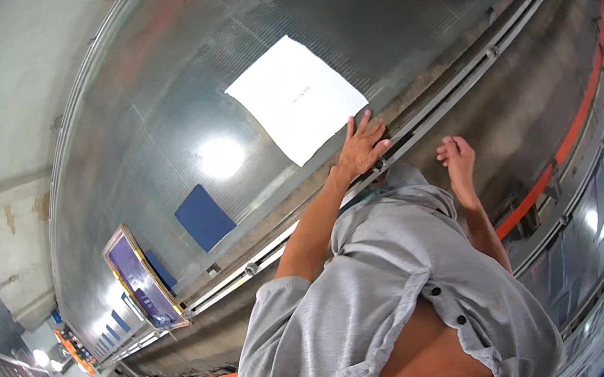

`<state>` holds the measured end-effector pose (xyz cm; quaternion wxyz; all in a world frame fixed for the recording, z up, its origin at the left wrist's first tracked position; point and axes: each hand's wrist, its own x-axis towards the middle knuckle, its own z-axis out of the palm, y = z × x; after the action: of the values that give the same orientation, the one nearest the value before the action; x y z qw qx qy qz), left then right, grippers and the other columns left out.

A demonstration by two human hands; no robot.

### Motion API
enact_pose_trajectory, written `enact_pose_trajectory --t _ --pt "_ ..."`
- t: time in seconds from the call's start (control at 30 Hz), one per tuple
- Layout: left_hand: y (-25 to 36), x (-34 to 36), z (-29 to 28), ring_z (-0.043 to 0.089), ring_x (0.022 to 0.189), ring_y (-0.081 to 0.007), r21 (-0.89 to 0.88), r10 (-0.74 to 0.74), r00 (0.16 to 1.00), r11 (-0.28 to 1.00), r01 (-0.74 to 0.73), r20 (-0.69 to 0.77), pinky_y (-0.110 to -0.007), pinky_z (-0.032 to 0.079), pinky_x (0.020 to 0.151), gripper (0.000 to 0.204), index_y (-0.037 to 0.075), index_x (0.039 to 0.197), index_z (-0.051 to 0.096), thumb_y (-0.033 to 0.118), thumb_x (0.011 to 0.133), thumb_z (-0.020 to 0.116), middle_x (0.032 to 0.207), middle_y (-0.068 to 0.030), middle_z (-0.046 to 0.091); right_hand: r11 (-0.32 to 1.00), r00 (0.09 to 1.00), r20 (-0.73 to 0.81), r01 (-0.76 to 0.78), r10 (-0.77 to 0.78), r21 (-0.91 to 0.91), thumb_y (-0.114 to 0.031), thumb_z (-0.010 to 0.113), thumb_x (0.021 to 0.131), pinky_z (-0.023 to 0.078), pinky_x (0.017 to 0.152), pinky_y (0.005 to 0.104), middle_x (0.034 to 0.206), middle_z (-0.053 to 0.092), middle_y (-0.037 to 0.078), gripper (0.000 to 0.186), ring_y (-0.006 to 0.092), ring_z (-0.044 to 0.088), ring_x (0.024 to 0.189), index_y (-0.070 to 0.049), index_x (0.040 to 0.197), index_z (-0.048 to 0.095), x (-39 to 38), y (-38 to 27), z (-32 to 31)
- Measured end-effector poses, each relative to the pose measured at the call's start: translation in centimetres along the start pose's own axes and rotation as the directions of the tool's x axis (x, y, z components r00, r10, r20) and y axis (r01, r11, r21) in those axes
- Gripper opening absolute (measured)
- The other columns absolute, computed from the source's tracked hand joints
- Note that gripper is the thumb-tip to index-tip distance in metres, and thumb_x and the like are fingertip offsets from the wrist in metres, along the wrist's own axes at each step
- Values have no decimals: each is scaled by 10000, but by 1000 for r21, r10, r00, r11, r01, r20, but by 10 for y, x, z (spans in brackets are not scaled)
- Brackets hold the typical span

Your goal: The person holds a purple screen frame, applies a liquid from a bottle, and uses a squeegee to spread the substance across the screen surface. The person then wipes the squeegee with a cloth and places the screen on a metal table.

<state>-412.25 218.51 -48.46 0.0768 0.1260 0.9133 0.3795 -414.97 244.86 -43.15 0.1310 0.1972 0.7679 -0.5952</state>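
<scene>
A white, roughly square sheet (297, 100), probably cloth, lies flat on a long grey table (177, 121), with a small dark print near its middle. My left hand (362, 145) is over the table's near edge, fingers spread, its fingertips at the sheet's near right corner. No object shows in it. Off to the right, beyond the table's rail, my right hand (457, 156) hangs in the air with its fingers loosely curled in. Nothing can be seen inside it.
A dark blue piece (204, 217) lies left of the white sheet. Farther left, a screen frame with purple mesh (142, 279) rests by the table edge, partly over another blue piece (161, 270). A metal rail (451, 96) runs along the near side. Behind me stands another table with an orange edge (579, 130).
</scene>
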Motion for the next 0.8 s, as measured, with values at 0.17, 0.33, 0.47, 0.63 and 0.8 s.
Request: enact_pose_trajectory --t 0.17,0.33,0.47,0.63,0.8 --pt "17 -83 -29 670 945 -210 -746 -547 803 631 211 -235 -341 467 936 410 -35 1139 638 318 950 550 930 -158 716 985 930 344 161 -128 -69 -224 573 944 423 502 224 739 652 43 202 91 582 589 -34 946 641 -22 -29 99" --pt "20 -230 -82 672 888 -205 -723 -722 548 633 276 -423 -330 517 812 347 -11 1097 674 276 906 635 988 -149 715 937 803 556 330 -213 -118 -224 540 973 428 525 201 763 649 29 225 73 574 628 -27 1024 636 -30 -38 189" --pt "19 -357 -85 660 909 -162 -805 -793 270 586 91 -546 -292 508 816 328 -32 1098 667 240 920 627 988 -123 718 910 715 659 400 -234 -111 -240 534 970 397 491 201 718 605 19 229 70 551 601 -32 971 628 -72 -42 269" --pt "21 -518 -55 653 948 -156 -827 -847 -76 530 -186 -526 -276 508 851 280 -58 1094 650 175 955 582 995 -129 707 932 633 767 332 -107 -144 -236 577 937 433 499 219 746 636 33 200 92 584 601 -44 949 629 -195 6 387" --pt "48 -669 -50 660 962 -205 -786 -846 -362 512 -346 -391 -315 510 865 373 -51 1136 621 273 995 502 1040 -153 691 930 359 917 247 174 -273 -214 593 923 480 553 234 771 637 35 158 113 613 644 -60 948 612 -383 58 492"
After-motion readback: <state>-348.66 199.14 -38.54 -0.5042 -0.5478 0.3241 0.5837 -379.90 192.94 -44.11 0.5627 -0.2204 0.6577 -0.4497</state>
